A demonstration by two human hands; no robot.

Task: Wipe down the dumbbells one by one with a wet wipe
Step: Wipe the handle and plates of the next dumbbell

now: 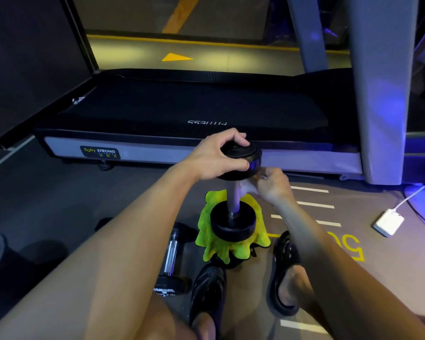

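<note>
The dumbbell (233,192) stands upright on a yellow cloth (207,238); left grip (216,157) clamps its top head, right grip (270,184), just below, pinches a wet wipe (248,186) against the handle.

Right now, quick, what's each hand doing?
Left hand: grips the top head of the upright dumbbell.
Right hand: holds a wet wipe against the handle, just under the top head.

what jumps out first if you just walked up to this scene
An upright dumbbell stands at the centre on a bright yellow-green cloth on the floor. The left hand grips its top weight while the right hand holds a white wipe against the bar just below. Behind runs a dark treadmill; a second dumbbell lies to the left.
</note>
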